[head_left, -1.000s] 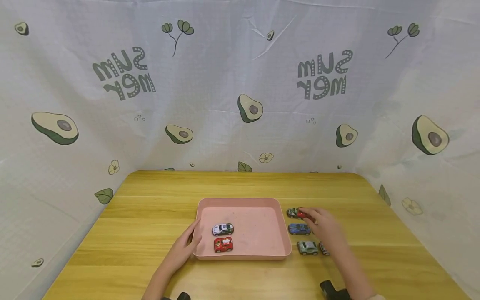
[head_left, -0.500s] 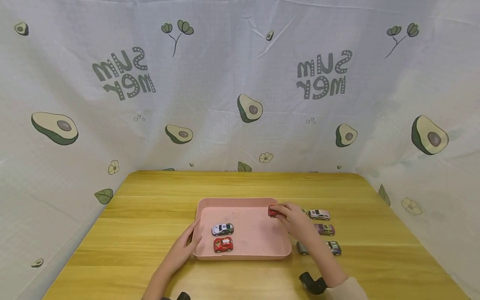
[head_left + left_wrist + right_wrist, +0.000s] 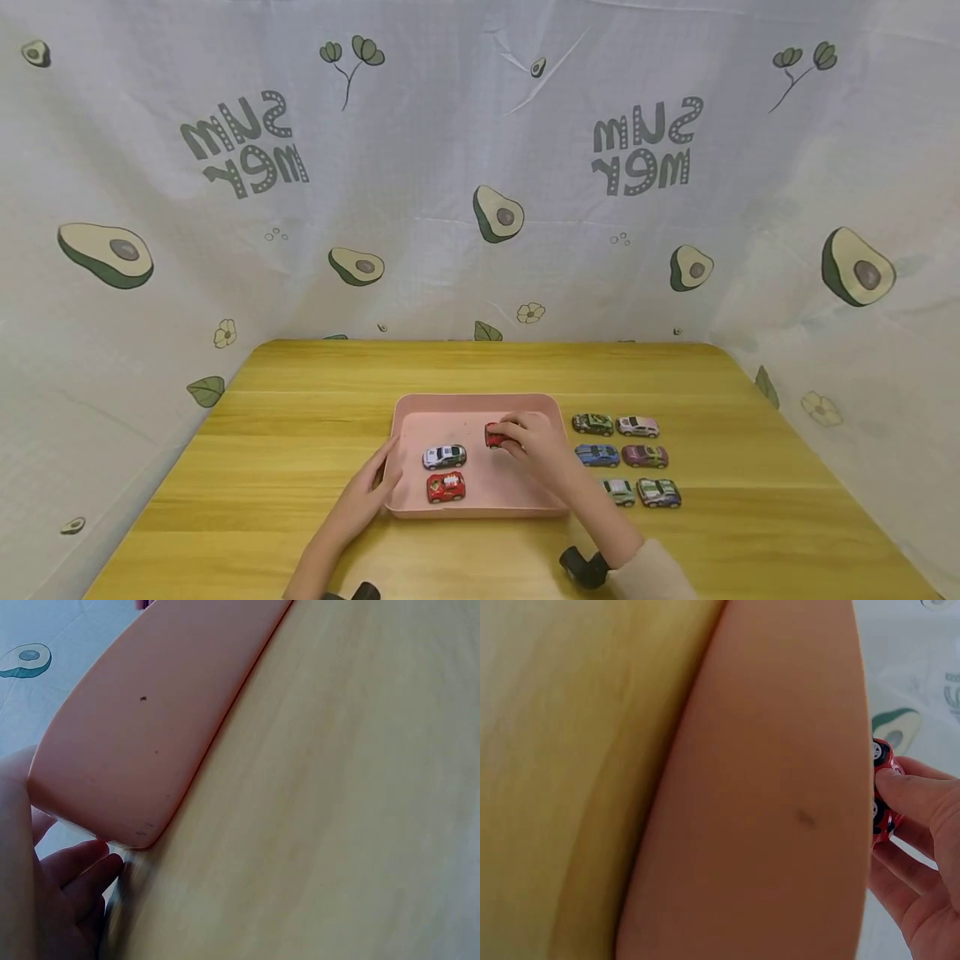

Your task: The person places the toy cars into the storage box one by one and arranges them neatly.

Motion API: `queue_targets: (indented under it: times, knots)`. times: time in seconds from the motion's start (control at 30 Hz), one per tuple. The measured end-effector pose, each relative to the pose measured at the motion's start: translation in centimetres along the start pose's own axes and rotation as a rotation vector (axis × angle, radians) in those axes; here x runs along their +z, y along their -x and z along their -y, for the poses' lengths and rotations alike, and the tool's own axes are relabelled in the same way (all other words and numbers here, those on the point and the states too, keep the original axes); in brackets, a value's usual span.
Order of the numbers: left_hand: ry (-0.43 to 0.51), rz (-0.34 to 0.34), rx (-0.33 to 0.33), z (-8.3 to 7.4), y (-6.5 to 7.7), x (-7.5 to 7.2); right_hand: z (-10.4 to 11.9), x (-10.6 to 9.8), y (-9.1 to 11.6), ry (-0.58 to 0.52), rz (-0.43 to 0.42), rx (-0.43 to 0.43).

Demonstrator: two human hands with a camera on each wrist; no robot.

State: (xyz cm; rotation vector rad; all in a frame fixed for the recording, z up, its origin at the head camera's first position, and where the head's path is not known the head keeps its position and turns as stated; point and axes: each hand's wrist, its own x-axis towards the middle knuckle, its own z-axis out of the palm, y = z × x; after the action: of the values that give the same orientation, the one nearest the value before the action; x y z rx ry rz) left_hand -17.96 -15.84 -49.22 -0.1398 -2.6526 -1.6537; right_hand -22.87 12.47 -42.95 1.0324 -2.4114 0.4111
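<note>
My right hand (image 3: 534,446) pinches a red toy car (image 3: 492,435) between thumb and fingers over the right half of the pink tray (image 3: 480,513). In the right wrist view the car's wheels (image 3: 877,752) show beside my thumb, just past the tray's wall (image 3: 757,780). My left hand (image 3: 366,493) grips the tray's left side; the left wrist view has fingers (image 3: 84,870) at the outside of its corner. Inside the tray, a white toy car (image 3: 444,456) sits behind another red toy car (image 3: 446,487), both at the left.
Right of the tray, toy cars stand in rows of two on the wooden table (image 3: 300,417): green (image 3: 592,424) and white-pink (image 3: 637,427), blue (image 3: 597,455) and purple (image 3: 645,456), pale green (image 3: 619,492) and white-green (image 3: 659,492). A printed curtain (image 3: 427,167) hangs behind.
My right hand has picked up the red car from beside the green one and carried it left over the tray. My left hand has stayed at the tray's left side.
</note>
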Motion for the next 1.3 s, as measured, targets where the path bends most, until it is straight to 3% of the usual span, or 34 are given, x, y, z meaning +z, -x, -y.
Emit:
queue_targets:
  times: [0.23, 0.43, 0.8, 1.3]
  knots:
    - [0.001, 0.002, 0.003, 0.1, -0.1, 0.0, 1.7, 0.9, -0.9, -0.043, 0.078, 0.001]
    - [-0.011, -0.004, 0.009, 0.0, -0.1, -0.1, 2.6, 1.4, -1.9, -0.056, 0.077, 0.017]
    - [-0.017, -0.006, 0.017, 0.2, -0.1, -0.1, 3.2, 3.3, -3.9, -0.126, 0.175, 0.142]
    - [-0.007, -0.007, 0.016, 0.2, -0.1, -0.1, 3.3, 5.4, -6.3, -0.183, 0.335, 0.193]
